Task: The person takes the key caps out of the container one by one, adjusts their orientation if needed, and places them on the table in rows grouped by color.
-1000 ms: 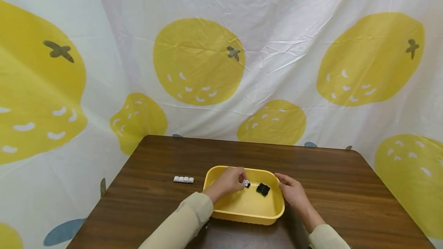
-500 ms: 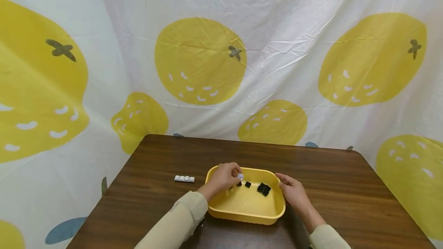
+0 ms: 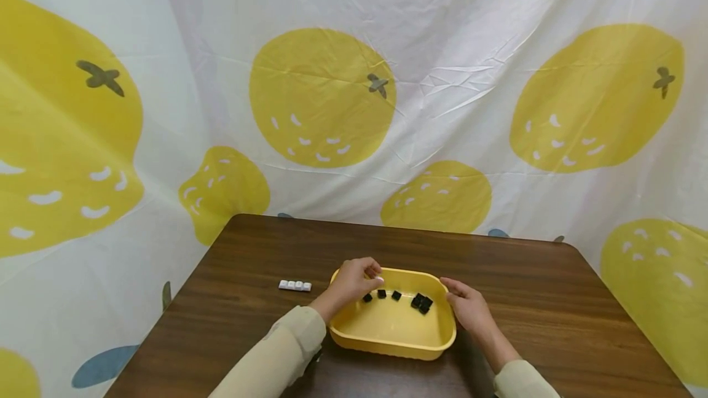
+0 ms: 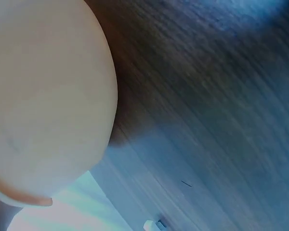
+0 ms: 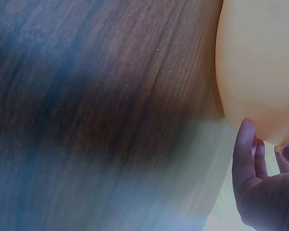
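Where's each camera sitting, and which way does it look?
Head: on the head, facing forward and down at yellow tub and table; left hand, right hand, sleeves show.
Left wrist: on that wrist, facing tub and table; no hand plainly shows.
Right wrist: on that wrist, facing tub and table; right hand shows.
Both wrist views share tub and table.
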### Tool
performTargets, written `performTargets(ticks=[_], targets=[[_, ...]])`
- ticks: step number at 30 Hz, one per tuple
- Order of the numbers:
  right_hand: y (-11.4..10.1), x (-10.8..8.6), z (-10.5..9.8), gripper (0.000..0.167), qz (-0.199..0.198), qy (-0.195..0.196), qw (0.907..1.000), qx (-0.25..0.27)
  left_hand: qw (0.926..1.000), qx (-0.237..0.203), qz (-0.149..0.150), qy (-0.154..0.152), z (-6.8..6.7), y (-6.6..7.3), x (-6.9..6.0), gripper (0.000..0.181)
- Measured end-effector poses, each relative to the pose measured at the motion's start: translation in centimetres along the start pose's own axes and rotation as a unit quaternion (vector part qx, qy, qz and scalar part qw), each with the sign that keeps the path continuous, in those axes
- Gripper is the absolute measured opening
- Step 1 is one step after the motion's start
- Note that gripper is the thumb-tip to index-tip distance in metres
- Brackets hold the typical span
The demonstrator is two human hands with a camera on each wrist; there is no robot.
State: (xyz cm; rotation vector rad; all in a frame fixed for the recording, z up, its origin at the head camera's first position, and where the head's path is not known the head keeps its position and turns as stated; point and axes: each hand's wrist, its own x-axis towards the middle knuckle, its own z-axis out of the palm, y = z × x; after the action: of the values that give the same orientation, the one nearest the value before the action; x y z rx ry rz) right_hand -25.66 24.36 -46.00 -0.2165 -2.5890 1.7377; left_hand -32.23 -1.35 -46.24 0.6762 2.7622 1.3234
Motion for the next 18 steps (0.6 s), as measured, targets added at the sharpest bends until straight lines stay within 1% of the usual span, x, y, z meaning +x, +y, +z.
performTargets(ticks=[2,4,6,8,13,15,18], targets=[[0.0,0.0,0.0,0.040,-0.003,0.000,1.0000,-0.002,0.9999,0.008,0.009,-0.001,-0.1,-0.1,0.0,0.022],[0.1,0.0,0.1,0.040,-0.003,0.000,1.0000,0.000,0.9999,0.010,0.013,-0.004,-0.3,-0.2,-0.1,0.026],[0.1,-0.1,0.1,0.040,-0.002,-0.001,1.0000,0.002,0.9998,0.010,0.015,-0.004,-0.5,-0.3,-0.2,0.024],[0.0,-0.1,0.1,0.040,-0.003,-0.001,1.0000,0.001,0.9999,0.001,0.016,-0.002,-0.7,-0.3,-0.3,0.018],[-0.1,-0.1,0.1,0.040,-0.001,-0.003,1.0000,0.002,0.9993,-0.013,0.034,0.005,-1.4,-0.1,-0.5,0.010],[0.0,-0.1,0.0,0.040,-0.001,-0.004,1.0000,0.002,0.9993,-0.015,0.032,0.011,-1.8,-0.1,-0.6,0.010],[0.0,0.0,0.0,0.040,0.001,-0.003,1.0000,-0.002,0.9992,-0.030,0.019,0.019,-2.4,-0.4,-0.8,0.011]])
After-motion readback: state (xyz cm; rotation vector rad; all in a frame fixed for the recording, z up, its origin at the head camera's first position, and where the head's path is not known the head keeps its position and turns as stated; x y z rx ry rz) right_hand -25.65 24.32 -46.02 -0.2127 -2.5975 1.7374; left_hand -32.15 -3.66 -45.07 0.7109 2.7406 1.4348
